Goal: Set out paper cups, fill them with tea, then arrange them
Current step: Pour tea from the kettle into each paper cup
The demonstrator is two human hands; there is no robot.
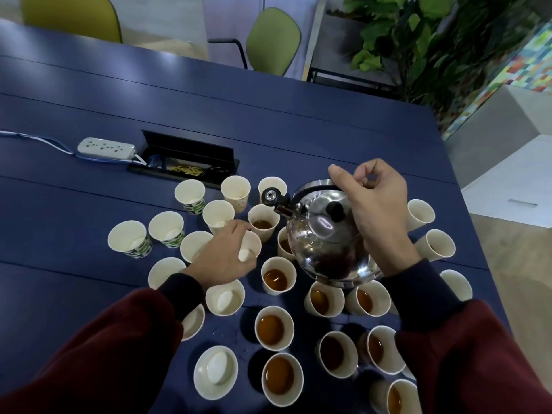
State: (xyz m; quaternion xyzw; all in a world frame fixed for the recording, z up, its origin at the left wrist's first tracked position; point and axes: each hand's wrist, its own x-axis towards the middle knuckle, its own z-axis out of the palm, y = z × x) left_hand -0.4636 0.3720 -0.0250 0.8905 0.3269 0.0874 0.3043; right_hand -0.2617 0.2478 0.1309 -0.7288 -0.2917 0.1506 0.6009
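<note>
Pouring too fast could spill tea [274,279]; right grip [376,204] clamps the kettle [325,234], left grip [222,258] holds a cup [254,241].

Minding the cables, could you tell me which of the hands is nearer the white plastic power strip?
Left. The left hand, holding a white paper cup, is right of the white plastic power strip; the right hand, gripping the steel kettle, is farther right.
</note>
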